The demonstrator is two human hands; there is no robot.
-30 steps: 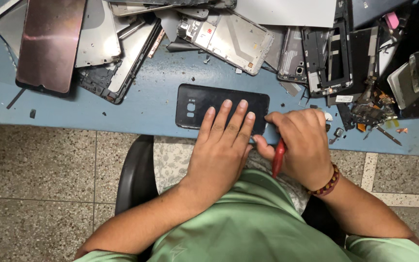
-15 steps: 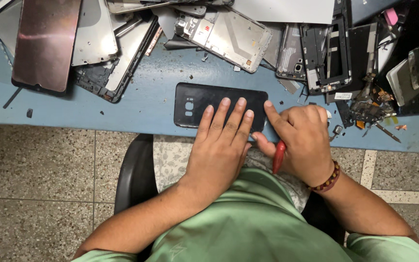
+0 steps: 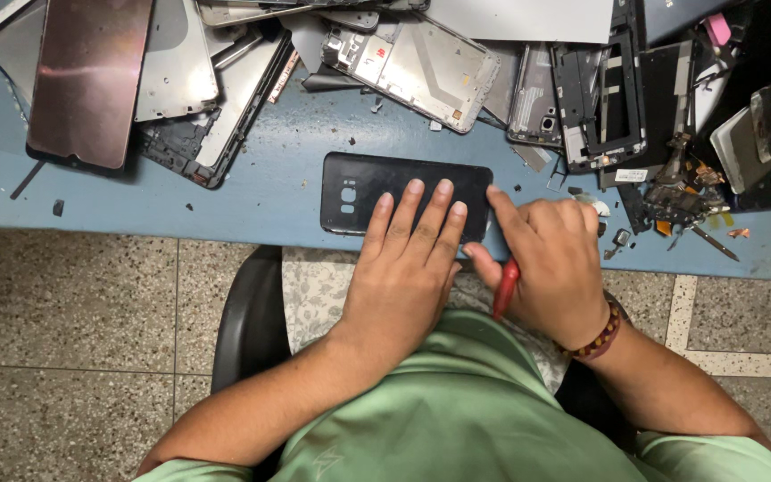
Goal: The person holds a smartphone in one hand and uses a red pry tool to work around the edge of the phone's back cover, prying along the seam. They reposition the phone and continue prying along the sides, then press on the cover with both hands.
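A black phone (image 3: 377,192) lies back-up near the front edge of the blue table (image 3: 269,192). My left hand (image 3: 403,268) lies flat on it, fingers spread over its right half. My right hand (image 3: 551,259) is curled at the phone's right end and grips a red-handled tool (image 3: 505,287); the index finger touches the phone's right edge. The tool's tip is hidden under my hands.
Along the table's back lie several stripped phone frames (image 3: 421,62), a dark screen panel (image 3: 91,80) at left, and loose parts and screws (image 3: 680,192) at right. A black chair (image 3: 247,321) is under me, over a speckled tile floor (image 3: 73,339).
My right hand has shifted slightly, its index finger stretching out to the phone's right edge. My left hand stays pressed on the phone.
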